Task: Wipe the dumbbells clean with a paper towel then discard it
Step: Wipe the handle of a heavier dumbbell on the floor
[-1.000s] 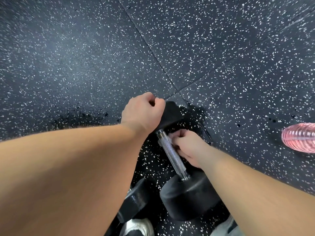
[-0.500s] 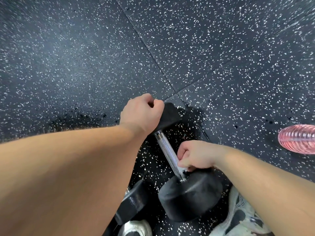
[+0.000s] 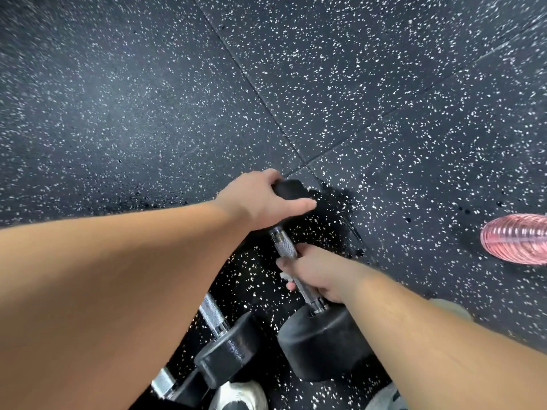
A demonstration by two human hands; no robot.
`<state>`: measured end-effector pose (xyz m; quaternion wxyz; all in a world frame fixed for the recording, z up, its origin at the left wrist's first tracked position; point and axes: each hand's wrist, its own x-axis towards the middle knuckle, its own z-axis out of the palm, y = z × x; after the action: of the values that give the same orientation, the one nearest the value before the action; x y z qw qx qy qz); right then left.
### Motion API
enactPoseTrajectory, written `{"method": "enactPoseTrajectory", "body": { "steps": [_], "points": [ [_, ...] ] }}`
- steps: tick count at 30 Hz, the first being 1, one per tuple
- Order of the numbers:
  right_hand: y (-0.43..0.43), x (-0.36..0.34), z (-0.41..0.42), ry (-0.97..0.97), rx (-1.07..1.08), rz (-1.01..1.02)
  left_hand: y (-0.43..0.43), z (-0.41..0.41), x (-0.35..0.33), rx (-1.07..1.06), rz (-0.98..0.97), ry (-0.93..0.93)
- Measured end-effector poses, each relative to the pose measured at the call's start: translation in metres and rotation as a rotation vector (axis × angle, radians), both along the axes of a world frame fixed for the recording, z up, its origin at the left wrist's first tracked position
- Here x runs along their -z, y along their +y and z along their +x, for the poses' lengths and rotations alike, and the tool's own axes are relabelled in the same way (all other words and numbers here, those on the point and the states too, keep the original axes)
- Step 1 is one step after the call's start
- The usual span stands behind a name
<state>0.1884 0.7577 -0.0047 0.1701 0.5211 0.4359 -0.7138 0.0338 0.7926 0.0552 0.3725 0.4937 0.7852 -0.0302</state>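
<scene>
Subject: black rubber-headed dumbbell with a knurled chrome handle, on the black, white-speckled rubber floor, low and central in the head view. The long axis runs diagonally, with the far head up and left and the near head down and right, toward the person. Whether the far head is lifted off the floor cannot be told. A scrap of white paper towel shows at the thumb side of the right hand; the rest is hidden in the fist. The right hand is closed round the handle at about mid-length, apparently with the towel between palm and metal. Bare knurling shows above the fist, and a short length shows below it at the near collar. The left hand sits on the far head, fingers curled over its far edge and thumb laid out straight; judged to be steadying the dumbbell against rolling. Key relation: a wiping stroke must follow the handle's axis, so the right hand, the one on the handle, goes up-left toward the left hand or down-right toward the near head. Judgement: handle wipe under way. Just to the left lies a second dumbbell of the same make, roughly parallel, with no hand on it. A white shoe is at the bottom edge. A pink ribbed plastic bottle lies well apart to the right.
</scene>
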Motion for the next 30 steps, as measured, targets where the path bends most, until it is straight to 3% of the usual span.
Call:
{"method": "enactPoseTrajectory", "body": {
  "steps": [3,9,19,24,27,30],
  "points": [
    [-0.005,-0.006,-0.006,-0.096,-0.145,0.162,0.008,0.000,-0.008,0.107,-0.114,0.038],
    [-0.004,-0.012,-0.007,-0.175,-0.206,0.233,0.007,0.007,-0.013,0.218,-0.011,0.148],
    [0.023,-0.029,0.012,-0.391,-0.227,0.390,0.013,0.007,-0.022,0.179,0.143,-0.075],
    [0.026,-0.030,0.010,-0.390,-0.219,0.361,0.010,0.004,-0.014,0.229,0.108,-0.071],
    [0.029,-0.035,0.008,-0.372,-0.262,0.333,0.012,-0.004,-0.015,0.158,-0.028,-0.165],
    [0.037,-0.038,0.011,-0.329,-0.286,0.396,0.020,-0.001,-0.015,-0.072,-0.068,-0.237]
  ]
}}
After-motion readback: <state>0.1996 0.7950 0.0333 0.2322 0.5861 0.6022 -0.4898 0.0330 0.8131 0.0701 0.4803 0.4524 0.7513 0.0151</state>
